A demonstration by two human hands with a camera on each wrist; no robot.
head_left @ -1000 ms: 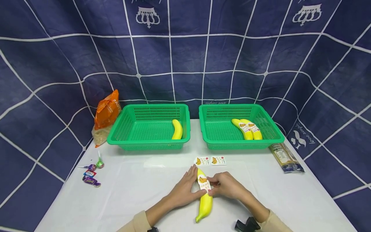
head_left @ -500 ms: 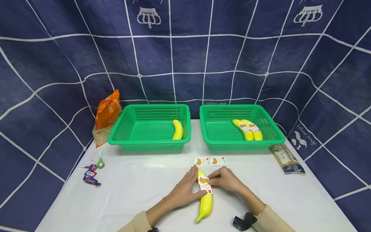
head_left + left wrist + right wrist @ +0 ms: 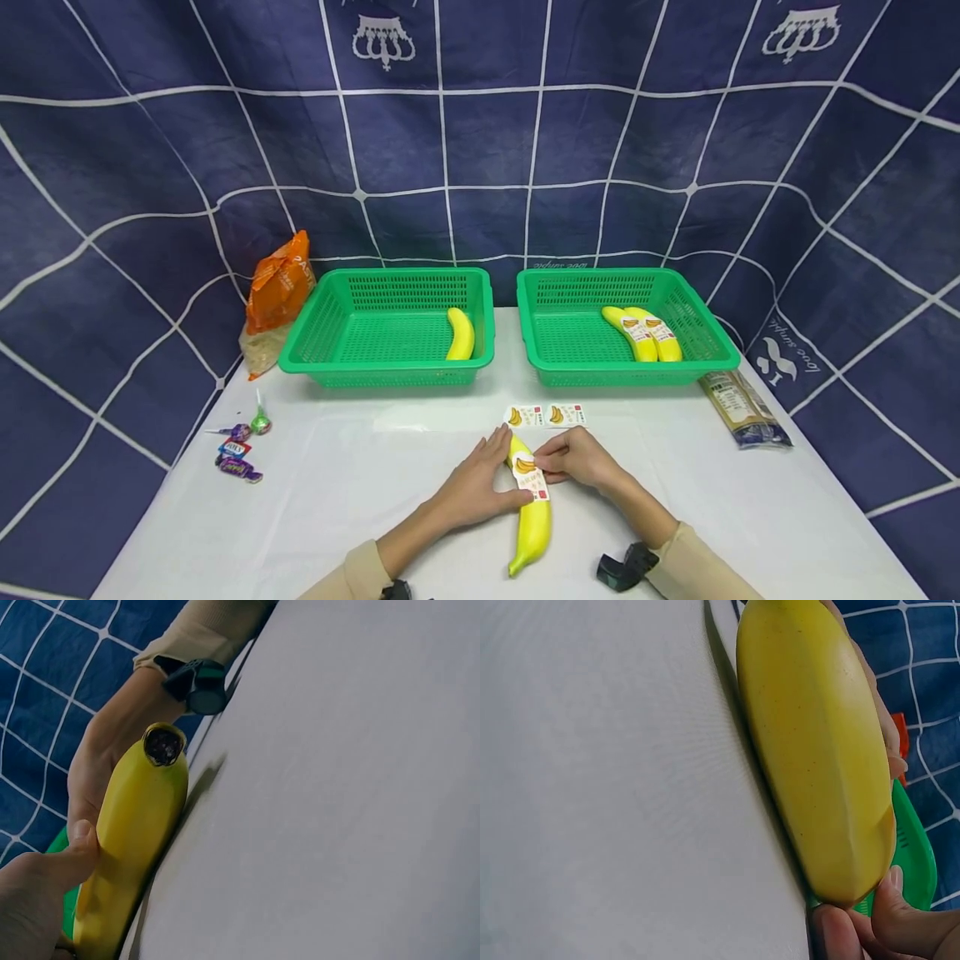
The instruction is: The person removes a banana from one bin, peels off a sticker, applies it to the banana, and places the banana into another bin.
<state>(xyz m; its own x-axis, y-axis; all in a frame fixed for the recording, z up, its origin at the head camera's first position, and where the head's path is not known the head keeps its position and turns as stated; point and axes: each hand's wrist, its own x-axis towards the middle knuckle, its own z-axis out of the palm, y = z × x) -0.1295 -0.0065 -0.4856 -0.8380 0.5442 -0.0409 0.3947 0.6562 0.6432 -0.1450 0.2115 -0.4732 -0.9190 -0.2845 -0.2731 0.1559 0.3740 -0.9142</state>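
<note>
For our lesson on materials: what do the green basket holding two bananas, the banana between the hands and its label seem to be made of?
Green basket: probably moulded plastic, slightly glossy; even colour and regularly perforated walls suggest it.
Banana: smooth, softly shiny; ridge and specks could be real peel or a plastic imitation.
Label: likely paper or thin film; white, printed, with crisp edges.

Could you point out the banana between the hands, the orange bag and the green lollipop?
Curved yellow banana (image 3: 535,520), head view: bare surface on its near half.
Crinkled orange plastic bag (image 3: 277,293), head view: its orange front.
Round green wrapped lollipop (image 3: 260,424), head view: its candy end.
</note>
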